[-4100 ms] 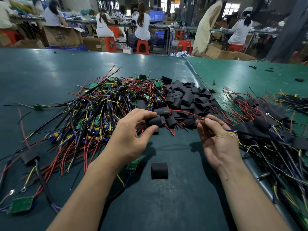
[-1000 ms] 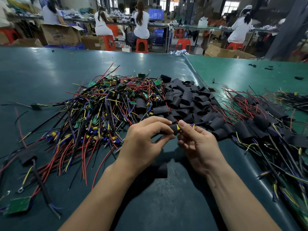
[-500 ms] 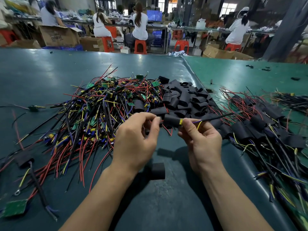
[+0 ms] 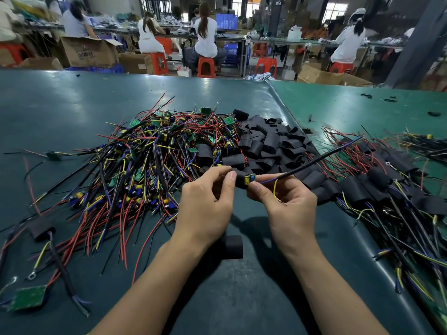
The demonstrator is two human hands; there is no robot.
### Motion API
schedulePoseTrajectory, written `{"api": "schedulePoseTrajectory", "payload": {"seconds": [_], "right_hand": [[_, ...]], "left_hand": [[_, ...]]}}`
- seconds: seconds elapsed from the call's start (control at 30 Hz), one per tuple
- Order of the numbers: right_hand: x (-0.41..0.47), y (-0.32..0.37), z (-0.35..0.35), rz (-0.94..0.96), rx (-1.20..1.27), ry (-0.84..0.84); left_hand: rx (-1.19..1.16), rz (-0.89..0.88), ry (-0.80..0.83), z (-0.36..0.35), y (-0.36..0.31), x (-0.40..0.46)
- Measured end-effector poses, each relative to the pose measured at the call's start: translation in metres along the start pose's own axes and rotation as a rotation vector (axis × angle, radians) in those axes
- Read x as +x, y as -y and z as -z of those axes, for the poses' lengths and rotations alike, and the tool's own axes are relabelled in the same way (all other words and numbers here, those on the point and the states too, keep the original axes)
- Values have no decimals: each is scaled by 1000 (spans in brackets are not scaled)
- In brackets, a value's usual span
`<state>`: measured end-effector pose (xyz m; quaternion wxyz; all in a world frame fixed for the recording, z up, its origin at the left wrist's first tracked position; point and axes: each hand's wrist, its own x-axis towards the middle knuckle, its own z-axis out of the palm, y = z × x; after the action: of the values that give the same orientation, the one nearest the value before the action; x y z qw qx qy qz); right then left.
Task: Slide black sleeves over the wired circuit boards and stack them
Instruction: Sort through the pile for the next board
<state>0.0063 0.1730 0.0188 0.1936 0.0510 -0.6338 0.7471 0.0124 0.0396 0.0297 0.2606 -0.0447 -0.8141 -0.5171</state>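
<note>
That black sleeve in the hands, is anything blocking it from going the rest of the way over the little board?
Nothing visible blocks it. The left hand pinches the black sleeve; the right hand pinches the board at the sleeve's mouth, its end showing. Only the right hand's fingertips sit there, and the black cable trails away right.

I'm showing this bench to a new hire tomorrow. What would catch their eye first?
Probably the big tangle of wired circuit boards sprawling across the table's left and middle, red, yellow and black. Right of it lies a heap of black sleeves. In front, the left hand and right hand hold one board half inside a sleeve.
</note>
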Motion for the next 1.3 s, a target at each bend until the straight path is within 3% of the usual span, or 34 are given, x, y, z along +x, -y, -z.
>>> {"api": "schedulePoseTrajectory", "payload": {"seconds": [0.47, 0.9, 1.13, 1.2, 1.3], "right_hand": [[-1, -1, 0, 78, -222, 26], [4, -3, 1, 6, -53, -29], [8, -6, 4, -235, 118, 42], [9, -3, 6, -201, 123, -28], [21, 8, 21, -172, 174, -324]], "left_hand": [[-196, 108, 13, -7, 0, -2], [-304, 170, 59, -5, 1, 1], [-196, 44, 60, -1, 0, 0], [-179, 34, 58, 0, 1, 0], [-120, -2, 36, 3, 2, 1]]}}
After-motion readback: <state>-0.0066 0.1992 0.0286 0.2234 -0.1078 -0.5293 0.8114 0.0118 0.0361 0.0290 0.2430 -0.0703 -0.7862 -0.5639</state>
